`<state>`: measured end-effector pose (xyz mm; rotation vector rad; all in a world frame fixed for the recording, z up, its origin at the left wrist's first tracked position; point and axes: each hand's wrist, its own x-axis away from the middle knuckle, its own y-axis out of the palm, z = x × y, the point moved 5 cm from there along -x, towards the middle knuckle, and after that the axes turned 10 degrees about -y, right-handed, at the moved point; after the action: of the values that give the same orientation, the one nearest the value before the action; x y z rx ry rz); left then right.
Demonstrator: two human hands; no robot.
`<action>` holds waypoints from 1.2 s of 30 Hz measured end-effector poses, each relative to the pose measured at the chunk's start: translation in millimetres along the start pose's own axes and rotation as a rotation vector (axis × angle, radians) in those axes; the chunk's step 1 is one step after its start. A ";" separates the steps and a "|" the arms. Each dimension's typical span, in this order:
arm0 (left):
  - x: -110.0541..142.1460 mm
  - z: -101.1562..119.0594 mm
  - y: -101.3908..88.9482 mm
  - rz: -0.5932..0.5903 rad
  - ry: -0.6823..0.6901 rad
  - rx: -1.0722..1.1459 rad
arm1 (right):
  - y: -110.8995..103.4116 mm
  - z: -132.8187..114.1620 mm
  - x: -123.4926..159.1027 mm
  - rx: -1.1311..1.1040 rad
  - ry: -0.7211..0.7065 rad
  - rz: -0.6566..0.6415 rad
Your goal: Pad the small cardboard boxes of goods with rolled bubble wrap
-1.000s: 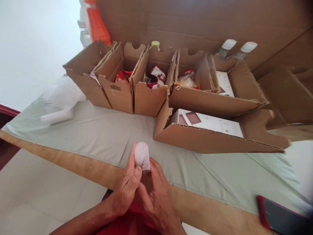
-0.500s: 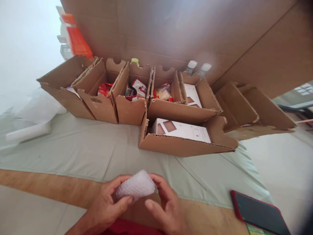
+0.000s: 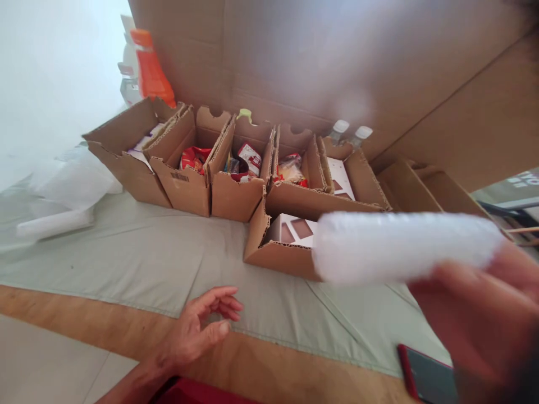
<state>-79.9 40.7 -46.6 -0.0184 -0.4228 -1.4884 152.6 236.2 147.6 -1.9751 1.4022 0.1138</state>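
Note:
A white roll of bubble wrap (image 3: 400, 244) is held up close to the camera at the right, slightly blurred. My right hand (image 3: 484, 314) is closed around its right end. The roll hides part of a low cardboard box (image 3: 286, 264) with a white printed carton (image 3: 290, 227) inside. Over the near edge of the table, my left hand (image 3: 206, 322) is empty, its fingers curved and apart from the thumb. Whether anything is wrapped inside the roll cannot be seen.
Several open cardboard bins (image 3: 185, 182) stand in a row, some with snack packets (image 3: 196, 160). Behind them are an orange bottle (image 3: 154, 76) and a tall cardboard panel (image 3: 273, 62). Crumpled clear plastic (image 3: 71, 185) lies left; a red-edged phone (image 3: 429, 373) rests near right.
Both hands were on the roll before. My left hand has let go, and my right hand has carried the roll up and to the right, nearer the camera. The view shifted slightly.

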 end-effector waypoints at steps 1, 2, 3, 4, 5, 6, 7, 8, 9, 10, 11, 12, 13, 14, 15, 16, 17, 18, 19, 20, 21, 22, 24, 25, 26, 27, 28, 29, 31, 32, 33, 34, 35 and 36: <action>-2.9 -3.6 -2.3 0.025 -0.009 -0.025 | 8.4 5.5 -17.9 -0.107 0.074 -0.012; -5.0 -7.2 -3.9 0.048 -0.016 -0.046 | 20.5 10.8 -33.2 -0.186 0.150 -0.056; -6.1 -10.5 -5.1 0.071 -0.019 -0.063 | 34.1 15.2 -45.4 -0.244 0.218 -0.118; -6.3 -13.2 -5.7 0.089 -0.015 -0.080 | 46.4 17.7 -54.6 -0.240 0.257 -0.179; -5.7 -15.0 -5.7 0.100 -0.007 -0.099 | 55.8 18.2 -61.3 -0.185 0.261 -0.229; -4.7 -15.9 -5.2 0.104 0.006 -0.121 | 61.9 16.7 -65.9 -0.083 0.233 -0.260; -3.5 -16.0 -4.2 0.100 0.021 -0.144 | 64.5 12.8 -69.1 0.051 0.176 -0.268; -2.4 -15.6 -3.3 0.093 0.033 -0.166 | 65.1 6.8 -71.1 0.201 0.100 -0.263; -1.5 -14.9 -2.5 0.088 0.041 -0.187 | 65.1 -0.5 -72.1 0.347 0.024 -0.256; -1.1 -14.2 -2.1 0.085 0.043 -0.206 | 65.7 -8.1 -72.3 0.468 -0.046 -0.257; -1.1 -13.5 -2.0 0.085 0.042 -0.219 | 67.6 -15.3 -72.3 0.557 -0.107 -0.266; -1.4 -13.1 -2.0 0.083 0.040 -0.229 | 70.9 -21.9 -72.3 0.615 -0.157 -0.281; -1.9 -13.0 -2.0 0.080 0.036 -0.236 | 75.8 -27.4 -72.5 0.656 -0.196 -0.304; -2.3 -13.2 -2.1 0.079 0.033 -0.241 | 81.8 -31.9 -72.9 0.685 -0.229 -0.329; -2.7 -13.5 -2.2 0.078 0.034 -0.245 | 88.6 -35.5 -73.6 0.702 -0.255 -0.354; -2.8 -14.0 -2.2 0.077 0.034 -0.248 | 95.7 -37.7 -74.5 0.704 -0.269 -0.387; -2.8 -14.8 -2.2 0.077 0.035 -0.249 | 103.1 -38.0 -75.4 0.690 -0.265 -0.435; -2.6 -15.8 -2.1 0.078 0.036 -0.248 | 110.0 -37.0 -76.3 0.658 -0.248 -0.490; -2.3 -16.8 -2.1 0.080 0.036 -0.246 | 116.0 -35.0 -77.2 0.616 -0.224 -0.547; -2.0 -17.7 -1.9 0.080 0.037 -0.244 | 120.9 -32.7 -78.3 0.568 -0.204 -0.599; -1.8 -18.3 -1.7 0.080 0.039 -0.243 | 125.1 -30.6 -79.4 0.522 -0.193 -0.646; -1.6 -18.8 -1.6 0.080 0.038 -0.245 | 128.5 -28.8 -80.7 0.486 -0.192 -0.686; -1.5 -18.5 -1.2 0.079 0.037 -0.255 | 133.9 -26.0 -83.3 0.474 -0.192 -0.750; -1.4 -17.7 -1.1 0.079 0.038 -0.261 | 136.1 -24.4 -84.4 0.496 -0.176 -0.778; -1.3 -16.6 -0.8 0.078 0.040 -0.270 | 138.2 -23.1 -84.9 0.529 -0.152 -0.811; -1.1 -15.3 -0.7 0.079 0.042 -0.280 | 140.0 -22.2 -84.9 0.569 -0.128 -0.845; -1.0 -14.1 -0.4 0.079 0.044 -0.290 | 141.5 -21.8 -84.5 0.610 -0.114 -0.878; -0.9 -13.1 0.0 0.080 0.048 -0.299 | 142.8 -21.8 -83.8 0.648 -0.114 -0.908; -1.1 -12.1 0.5 0.088 0.056 -0.311 | 144.8 -20.8 -81.8 0.716 -0.146 -0.960; -1.3 -12.0 1.0 0.093 0.061 -0.317 | 145.6 -19.0 -80.9 0.742 -0.162 -0.981; -1.5 -11.9 1.6 0.097 0.067 -0.324 | 146.5 -16.7 -80.4 0.759 -0.174 -0.996; -1.6 -11.7 2.3 0.101 0.067 -0.333 | 147.7 -14.6 -80.3 0.761 -0.185 -1.010; -1.6 -11.2 2.9 0.106 0.064 -0.342 | 148.9 -13.1 -80.5 0.746 -0.190 -1.021; -1.4 -9.9 3.6 0.109 0.059 -0.352 | 149.3 -13.1 -81.2 0.719 -0.194 -1.021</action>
<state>-73.9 39.7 -55.3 -0.2714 -0.1065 -1.4353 -12.7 268.1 121.0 -1.7369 0.1298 -0.5653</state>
